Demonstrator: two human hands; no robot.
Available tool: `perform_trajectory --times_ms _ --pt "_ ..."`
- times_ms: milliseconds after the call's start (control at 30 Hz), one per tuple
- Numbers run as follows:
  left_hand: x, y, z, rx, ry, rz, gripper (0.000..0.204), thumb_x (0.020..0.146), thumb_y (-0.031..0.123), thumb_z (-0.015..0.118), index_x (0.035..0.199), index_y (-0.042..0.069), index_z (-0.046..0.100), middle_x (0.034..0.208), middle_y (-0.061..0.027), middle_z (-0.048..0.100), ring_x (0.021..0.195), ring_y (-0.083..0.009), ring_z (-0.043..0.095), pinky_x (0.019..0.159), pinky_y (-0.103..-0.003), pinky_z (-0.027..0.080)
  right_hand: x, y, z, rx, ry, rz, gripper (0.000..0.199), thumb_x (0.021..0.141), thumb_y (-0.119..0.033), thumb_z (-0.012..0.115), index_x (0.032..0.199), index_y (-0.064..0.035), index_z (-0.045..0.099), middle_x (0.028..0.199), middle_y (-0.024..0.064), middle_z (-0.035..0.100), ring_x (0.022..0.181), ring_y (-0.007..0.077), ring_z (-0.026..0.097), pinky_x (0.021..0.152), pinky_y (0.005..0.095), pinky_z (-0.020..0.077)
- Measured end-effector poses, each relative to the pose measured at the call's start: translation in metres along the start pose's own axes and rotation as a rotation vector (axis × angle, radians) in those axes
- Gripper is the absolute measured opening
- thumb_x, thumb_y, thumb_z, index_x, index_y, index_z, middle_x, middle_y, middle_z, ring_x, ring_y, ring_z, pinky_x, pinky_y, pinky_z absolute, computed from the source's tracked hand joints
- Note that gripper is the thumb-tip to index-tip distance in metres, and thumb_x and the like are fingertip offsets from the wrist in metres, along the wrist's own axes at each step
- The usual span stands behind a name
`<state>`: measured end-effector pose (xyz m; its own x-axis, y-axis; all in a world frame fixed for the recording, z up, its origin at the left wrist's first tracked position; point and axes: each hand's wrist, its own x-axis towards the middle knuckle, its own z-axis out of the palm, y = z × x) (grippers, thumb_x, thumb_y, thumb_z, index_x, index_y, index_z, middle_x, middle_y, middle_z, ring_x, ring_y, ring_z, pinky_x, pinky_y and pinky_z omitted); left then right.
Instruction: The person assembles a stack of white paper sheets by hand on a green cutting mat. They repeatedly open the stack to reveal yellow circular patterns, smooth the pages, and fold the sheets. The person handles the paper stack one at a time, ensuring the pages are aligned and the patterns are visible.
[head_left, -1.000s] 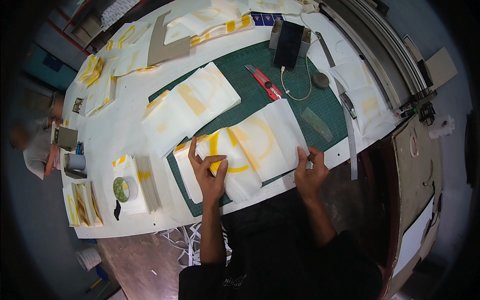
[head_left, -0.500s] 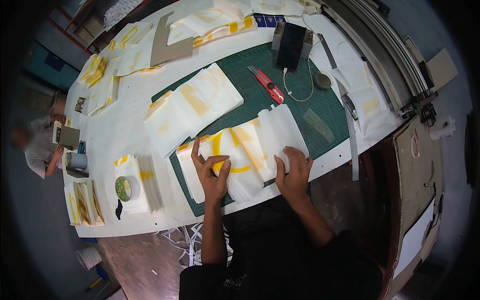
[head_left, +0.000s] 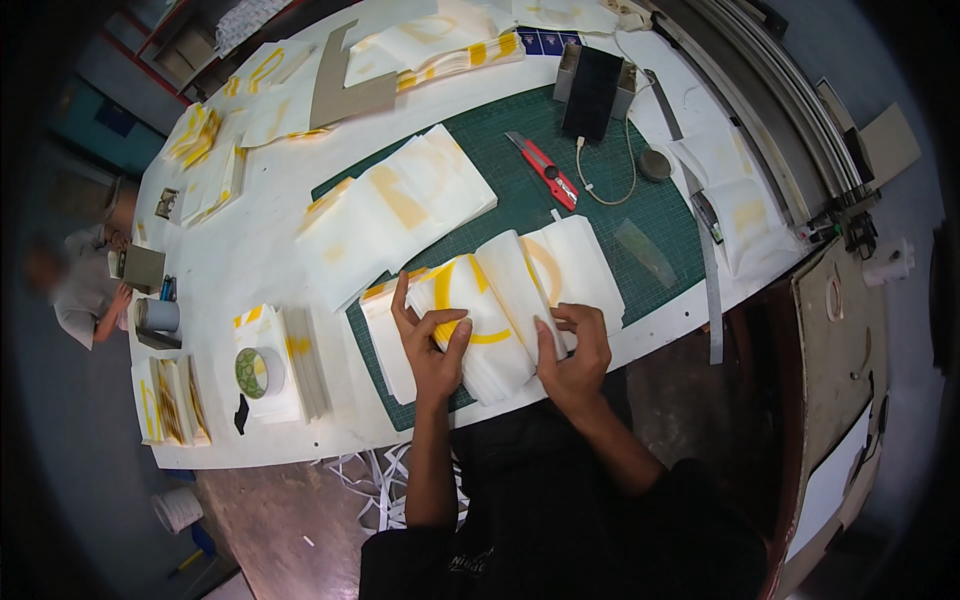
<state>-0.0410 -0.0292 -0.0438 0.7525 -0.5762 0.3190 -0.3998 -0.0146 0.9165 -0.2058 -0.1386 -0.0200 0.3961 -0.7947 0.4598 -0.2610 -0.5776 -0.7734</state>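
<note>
A stack of folded white paper sheets (head_left: 497, 298) with yellow prints lies spread on the near part of the green cutting mat (head_left: 665, 215). My left hand (head_left: 433, 357) rests over its left half, forefinger stretched up and thumb closed towards the other fingers on the paper. On the right half, my right hand (head_left: 577, 358) pinches the edge of a raised sheet that curves up at the middle. Just beyond lies another pile of printed sheets (head_left: 400, 205). A red box cutter (head_left: 543, 170) rests on the mat to the right of that pile.
At the left stand a paper stack with a roll of tape (head_left: 256, 373) on it and several printed bundles. A phone (head_left: 592, 95) with a cable stands at the far right, near a steel ruler (head_left: 712, 290). Across the table, a person (head_left: 88, 285) handles a small box.
My right hand has moved left and lifted the sheet, which now curves upright. A yellow arc shows on the page beneath. My left hand stays on the stack.
</note>
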Motion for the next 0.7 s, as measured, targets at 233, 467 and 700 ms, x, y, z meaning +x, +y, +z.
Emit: perform_trajectory --times_ms 233,467,700 --pt "0.001 0.002 0.000 -0.008 -0.012 0.009 0.015 0.085 0.017 0.075 0.096 0.008 0.080 0.167 -0.0236 0.027 0.155 -0.0419 0.022 0.125 -0.058 0.013 -0.007 0.002 0.002 0.045 0.005 0.098 0.033 0.084 0.005 0.076 0.115 0.0033 0.064 0.102 0.0207 0.072 0.090 0.0361 0.071 0.077 0.0388 0.0589" --pt "0.000 -0.004 0.000 -0.075 -0.008 0.033 0.016 0.086 0.016 0.075 0.093 0.002 0.076 0.166 -0.0237 0.029 0.154 -0.0408 0.026 0.125 -0.056 0.016 -0.023 -0.051 0.016 0.098 -0.171 -0.334 0.029 0.080 0.004 0.080 0.106 0.0016 0.067 0.100 0.0155 0.074 0.092 0.0331 0.073 0.087 0.0435 0.0545" --pt "0.001 0.001 0.002 -0.156 0.028 -0.121 0.033 0.090 0.005 0.067 0.122 -0.002 0.066 0.167 -0.0229 0.028 0.152 -0.0344 0.032 0.124 -0.044 0.025 0.001 0.021 -0.017 -0.228 0.032 -0.023 0.034 0.090 -0.013 0.077 0.116 0.0050 0.066 0.109 0.0192 0.068 0.103 0.0375 0.064 0.091 0.0512 0.0470"
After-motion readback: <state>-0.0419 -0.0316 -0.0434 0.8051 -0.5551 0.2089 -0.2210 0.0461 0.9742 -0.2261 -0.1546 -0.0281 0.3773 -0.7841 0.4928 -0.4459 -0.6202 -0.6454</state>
